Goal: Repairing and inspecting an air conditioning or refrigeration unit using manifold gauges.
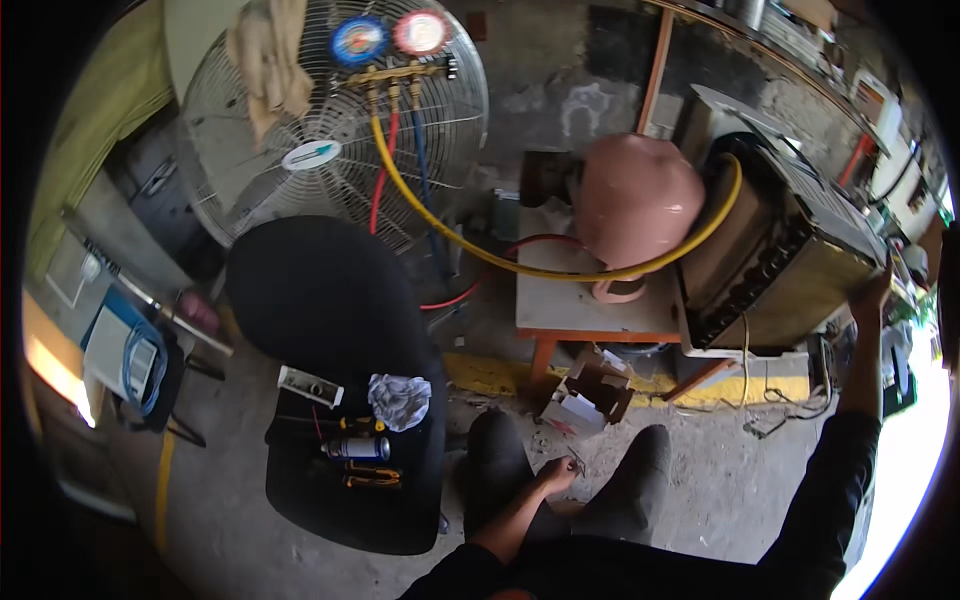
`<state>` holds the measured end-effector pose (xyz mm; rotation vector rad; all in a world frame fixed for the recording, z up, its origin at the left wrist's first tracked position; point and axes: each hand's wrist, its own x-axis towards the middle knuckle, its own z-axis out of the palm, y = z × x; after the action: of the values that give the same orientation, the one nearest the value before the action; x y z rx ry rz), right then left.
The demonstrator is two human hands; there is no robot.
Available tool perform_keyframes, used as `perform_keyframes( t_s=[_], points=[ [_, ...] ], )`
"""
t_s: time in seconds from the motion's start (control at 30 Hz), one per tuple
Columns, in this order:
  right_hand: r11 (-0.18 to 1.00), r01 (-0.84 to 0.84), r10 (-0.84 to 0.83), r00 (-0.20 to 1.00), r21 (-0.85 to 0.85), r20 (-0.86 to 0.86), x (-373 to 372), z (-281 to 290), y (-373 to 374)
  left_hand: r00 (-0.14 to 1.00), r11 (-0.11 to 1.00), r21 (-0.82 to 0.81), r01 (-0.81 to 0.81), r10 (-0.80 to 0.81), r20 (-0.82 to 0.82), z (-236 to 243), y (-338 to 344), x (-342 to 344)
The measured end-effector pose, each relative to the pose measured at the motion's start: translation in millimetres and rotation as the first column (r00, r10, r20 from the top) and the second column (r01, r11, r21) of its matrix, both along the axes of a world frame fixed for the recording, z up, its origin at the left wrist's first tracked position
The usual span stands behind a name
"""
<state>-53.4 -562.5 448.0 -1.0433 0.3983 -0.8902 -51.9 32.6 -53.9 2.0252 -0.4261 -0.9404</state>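
Between my knees, my left hand [557,474] is closed, and a small, thin piece shows at its fingertips, too small to name. My right arm reaches out to the right, and my right hand [872,294] is at the outer corner of an air conditioner unit [790,285] with its coil and casing exposed. The right hand's fingers are hard to make out. The unit stands tilted beside a pink gas cylinder [640,195]. A yellow hose [520,265] runs from the manifold gauges [392,68] past the cylinder to the unit.
A large round fan [310,185] stands behind a black chair [320,270]. On the seat lie a spray can [358,449], pliers [373,476], a crumpled cloth [399,402] and a white tray [310,385]. An open cardboard box [590,392] sits on the floor by the small table [555,305].
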Motion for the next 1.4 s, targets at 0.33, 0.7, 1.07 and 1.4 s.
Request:
perform_keyframes(
  t_s=[0.33, 0.7, 1.07, 1.4],
  points=[
    [0.985, -0.143, 0.148, 0.988, -0.099, 0.049, 6, -3, -6, 0.999, 0.999, 0.035, 0.037, -0.036, -0.022, 1, -23, -6],
    [0.940, -0.310, 0.306, 0.951, -0.141, -0.053, -1, -6, -34, 0.989, 0.986, 0.076, 0.149, -0.148, -0.011, 12, -31, -3],
    [0.931, -0.321, 0.319, 0.947, -0.173, -0.038, -2, -5, -27, 0.989, 0.989, 0.032, 0.141, -0.140, -0.046, 21, -28, -3],
    [0.955, -0.260, 0.255, 0.966, -0.143, -0.052, -1, -5, -29, 0.991, 0.991, 0.035, 0.133, -0.132, -0.021, 13, -31, -4]
  ],
)
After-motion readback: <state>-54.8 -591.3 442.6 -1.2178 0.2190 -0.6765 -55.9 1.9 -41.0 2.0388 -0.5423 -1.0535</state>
